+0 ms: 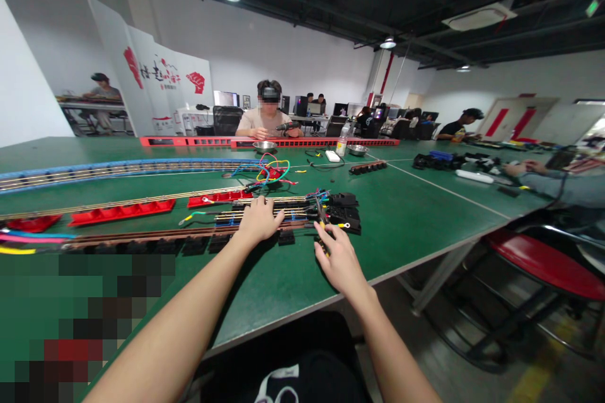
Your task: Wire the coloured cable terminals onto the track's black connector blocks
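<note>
My left hand [259, 223] lies across a rail assembly [295, 214] of thin copper-coloured bars on black supports. Its thumb is spread from the fingers, and the fingertips are partly hidden. My right hand [343, 258] holds pliers [322, 217] with dark jaws and yellow-and-black handles. The jaws point away from me, among coloured wires [319, 196] at the assembly's right end. Beside the jaws, a short yellow lead with a ring terminal [346, 225] sticks out to the right. Black blocks [344, 213] sit at that end. A green-yellow lead [191, 217] extends left of my left hand.
Red holders [125, 211] and a long blue rail [108, 167] lie on the green table [416, 220]. Metal bowls [265, 147], a bottle [342, 140] and a red rail [198, 141] are farther back. A person [267, 116] opposite holds a power tool. A red stool [551, 264] stands right.
</note>
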Demonstrator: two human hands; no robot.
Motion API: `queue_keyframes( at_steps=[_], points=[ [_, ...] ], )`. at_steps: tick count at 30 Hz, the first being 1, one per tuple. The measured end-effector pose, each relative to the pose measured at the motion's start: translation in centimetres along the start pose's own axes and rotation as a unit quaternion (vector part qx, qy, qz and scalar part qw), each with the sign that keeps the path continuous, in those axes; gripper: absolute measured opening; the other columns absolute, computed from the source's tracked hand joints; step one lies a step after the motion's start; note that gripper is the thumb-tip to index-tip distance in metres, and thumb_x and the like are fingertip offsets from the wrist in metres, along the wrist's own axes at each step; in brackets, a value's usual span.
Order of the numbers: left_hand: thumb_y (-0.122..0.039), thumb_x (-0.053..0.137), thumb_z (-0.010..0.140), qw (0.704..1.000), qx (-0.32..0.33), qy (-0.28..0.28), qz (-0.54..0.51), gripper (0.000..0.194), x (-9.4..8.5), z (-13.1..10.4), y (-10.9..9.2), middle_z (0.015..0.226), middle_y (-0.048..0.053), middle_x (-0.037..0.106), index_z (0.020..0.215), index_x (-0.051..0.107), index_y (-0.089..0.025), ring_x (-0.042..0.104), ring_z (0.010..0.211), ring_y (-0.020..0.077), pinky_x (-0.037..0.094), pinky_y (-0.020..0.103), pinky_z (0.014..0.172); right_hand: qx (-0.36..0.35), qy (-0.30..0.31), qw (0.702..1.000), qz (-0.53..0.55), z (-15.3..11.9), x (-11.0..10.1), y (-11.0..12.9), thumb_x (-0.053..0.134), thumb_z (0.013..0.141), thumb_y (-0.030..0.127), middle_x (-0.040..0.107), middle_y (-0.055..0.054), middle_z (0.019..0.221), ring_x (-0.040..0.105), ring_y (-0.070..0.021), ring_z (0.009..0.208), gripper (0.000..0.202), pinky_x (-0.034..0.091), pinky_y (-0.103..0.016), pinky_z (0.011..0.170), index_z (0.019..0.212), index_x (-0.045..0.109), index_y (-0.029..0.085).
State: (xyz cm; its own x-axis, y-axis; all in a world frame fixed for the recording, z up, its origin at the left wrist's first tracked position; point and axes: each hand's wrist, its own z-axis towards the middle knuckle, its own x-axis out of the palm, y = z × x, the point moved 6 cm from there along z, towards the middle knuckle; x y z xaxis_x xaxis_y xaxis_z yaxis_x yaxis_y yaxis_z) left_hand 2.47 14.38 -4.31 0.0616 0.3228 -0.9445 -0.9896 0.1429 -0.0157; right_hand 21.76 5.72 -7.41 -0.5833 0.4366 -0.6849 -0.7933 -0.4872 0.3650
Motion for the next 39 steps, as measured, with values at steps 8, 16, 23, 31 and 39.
queue_keyframes(
  at_steps=[8,16,23,31,39],
  points=[
    [-0.049,0.033,0.093,1.0,0.0,-0.001,0.001,0.054,0.0,0.0,0.0,0.123,0.019,0.057,0.122,0.058,-0.011,0.053,0.115,0.0328,0.045,0.042,0.09,0.064,0.006,0.992,0.106,0.3,-0.6,-0.7,0.054,0.084,0.022,0.06,-0.01,0.115,0.06,-0.0228,0.106,0.042,0.053,-0.036,0.088,0.125,0.064,0.024],
    [-0.049,0.033,0.093,1.0,0.0,-0.002,0.0,0.054,0.0,0.0,-0.1,0.123,0.019,0.056,0.123,0.058,-0.011,0.053,0.116,0.0328,0.045,0.042,0.091,0.072,0.004,0.986,0.148,0.4,-1.0,-0.6,0.06,0.078,0.023,0.062,-0.01,0.114,0.063,-0.0218,0.099,0.042,0.055,-0.029,0.073,0.12,0.067,0.023],
    [-0.049,0.032,0.093,1.0,0.0,0.003,-0.001,0.055,0.1,0.1,0.0,0.123,0.02,0.056,0.123,0.057,-0.011,0.053,0.116,0.0334,0.045,0.043,0.09,0.134,-0.042,0.957,0.254,0.3,-0.8,-2.7,0.056,0.087,0.037,0.069,-0.009,0.11,0.064,-0.0233,0.1,0.037,0.052,-0.038,0.087,0.118,0.065,0.021],
    [-0.049,0.031,0.093,1.0,0.002,0.004,0.0,0.055,0.0,0.0,-0.1,0.124,0.02,0.056,0.122,0.058,-0.011,0.053,0.115,0.0338,0.045,0.043,0.089,0.233,-0.048,0.887,0.397,0.0,0.1,-3.9,0.058,0.085,0.053,0.069,-0.008,0.098,0.066,-0.0208,0.087,0.046,0.056,-0.03,0.065,0.118,0.062,0.021],
    [-0.049,0.031,0.093,1.0,0.001,0.006,-0.003,0.055,0.0,0.0,-0.1,0.124,0.02,0.056,0.123,0.057,-0.011,0.053,0.115,0.0335,0.045,0.043,0.089,0.286,-0.067,0.801,0.522,0.1,-0.2,-3.6,0.069,0.076,0.054,0.067,-0.003,0.089,0.067,-0.0197,0.085,0.05,0.057,-0.027,0.061,0.113,0.058,0.022]
  ],
)
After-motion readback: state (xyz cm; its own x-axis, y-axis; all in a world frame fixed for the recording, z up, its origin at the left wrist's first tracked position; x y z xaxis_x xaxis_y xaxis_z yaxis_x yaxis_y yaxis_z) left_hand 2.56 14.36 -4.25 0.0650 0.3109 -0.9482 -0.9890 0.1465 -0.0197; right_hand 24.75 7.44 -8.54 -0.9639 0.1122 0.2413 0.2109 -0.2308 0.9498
